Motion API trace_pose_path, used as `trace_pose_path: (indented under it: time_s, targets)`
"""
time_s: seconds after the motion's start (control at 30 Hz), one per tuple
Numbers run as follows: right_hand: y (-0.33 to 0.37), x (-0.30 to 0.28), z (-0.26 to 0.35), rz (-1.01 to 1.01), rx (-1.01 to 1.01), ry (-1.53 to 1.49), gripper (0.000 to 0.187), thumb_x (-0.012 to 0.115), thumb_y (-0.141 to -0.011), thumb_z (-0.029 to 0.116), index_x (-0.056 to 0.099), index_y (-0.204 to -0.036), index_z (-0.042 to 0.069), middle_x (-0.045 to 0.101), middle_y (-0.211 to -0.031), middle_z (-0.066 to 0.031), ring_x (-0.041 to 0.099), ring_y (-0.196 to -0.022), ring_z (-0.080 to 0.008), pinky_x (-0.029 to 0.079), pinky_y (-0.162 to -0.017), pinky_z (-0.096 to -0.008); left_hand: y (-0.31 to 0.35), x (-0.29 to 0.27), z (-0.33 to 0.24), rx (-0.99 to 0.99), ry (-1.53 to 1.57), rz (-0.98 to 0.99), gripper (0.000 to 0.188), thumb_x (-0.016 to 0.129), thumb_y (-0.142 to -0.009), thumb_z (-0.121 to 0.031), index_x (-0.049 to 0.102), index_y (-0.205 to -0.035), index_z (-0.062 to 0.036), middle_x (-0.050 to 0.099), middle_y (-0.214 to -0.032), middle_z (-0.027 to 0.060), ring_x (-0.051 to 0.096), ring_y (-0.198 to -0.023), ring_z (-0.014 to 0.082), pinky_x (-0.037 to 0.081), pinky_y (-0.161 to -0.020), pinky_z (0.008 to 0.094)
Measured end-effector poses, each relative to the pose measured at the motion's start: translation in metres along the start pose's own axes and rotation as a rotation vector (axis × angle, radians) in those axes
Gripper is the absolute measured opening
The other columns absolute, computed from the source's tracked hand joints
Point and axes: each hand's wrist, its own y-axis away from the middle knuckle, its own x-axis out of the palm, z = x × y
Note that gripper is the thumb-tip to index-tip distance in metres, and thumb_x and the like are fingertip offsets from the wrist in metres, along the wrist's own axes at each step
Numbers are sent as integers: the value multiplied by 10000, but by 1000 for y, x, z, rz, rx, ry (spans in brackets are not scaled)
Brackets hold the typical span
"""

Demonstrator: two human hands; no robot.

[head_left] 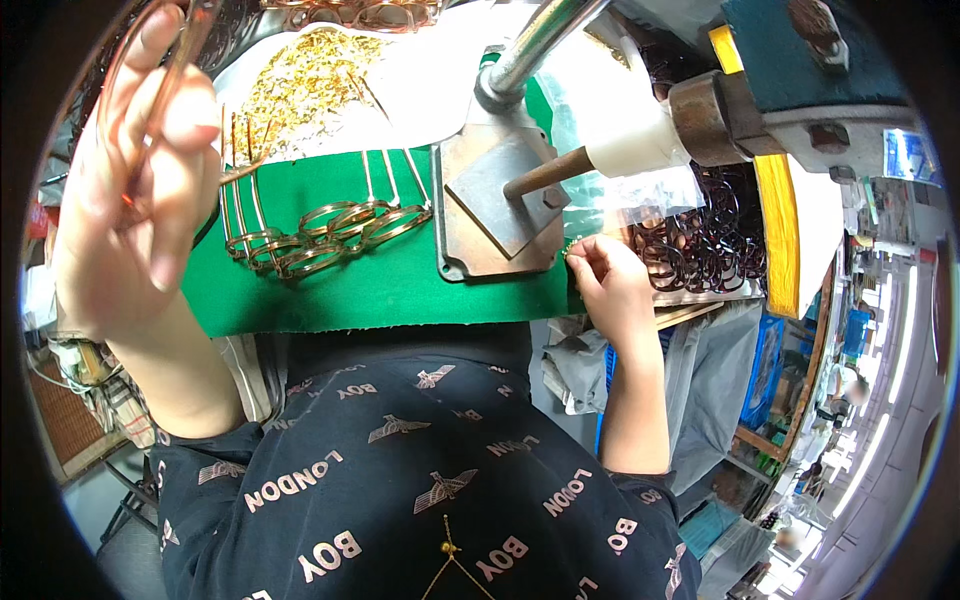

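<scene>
Left hand grips spectacles; right hand pinches tiny piece; green cloth; strip lights.

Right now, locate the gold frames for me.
In the head view, the gold frames lie left of centre on the green mat, just left of the metal base.

Readable print sat on the black shirt only: pale pink block capitals, same few short English words repeated all over. Larger lettering on the left, right and near parts, smaller toward the far hem; most lines slanted upward to the right. More on the right sleeve. Some letters cut off at the near edge. Spread-wing bird emblems stood between words. Blue-and-white printed sheet, far right: markings too small to read.
</scene>
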Motion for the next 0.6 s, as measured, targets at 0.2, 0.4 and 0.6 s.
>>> trace_pose_path:
  time_s: [0.2,0.4,0.6]
  targets:
    - [-6,-4,2,44,-52,104,74,620,-767,46,575,-810,5,608,-752,-145,603,-690,-288,481,-627,-341,18,38,8,12,-122,-185,844,598,-815,-274,81,-1392,61,496,-939,88,358,-414,25,256,-404,151]
    - [-7,-1,5,25,-232,252,70,599,-777,22,554,-826,1,586,-753,-153,580,-698,-309,467,-639,-358,14,85,16,-12,30,-427,1141,804,-537,-74,73,-1409,16,443,-1259,220,474,-536,72,344,-439,135]
    - [5,-2,28,47,-121,399,50,518,-825,41,510,-844,-4,543,-775,-179,550,-750,-336,444,-668,-392,7,104,54,44,77,-19,980,695,-657,84,93,-1405,-114,329,-1352,227,530,-1068,278,515,-667,219]
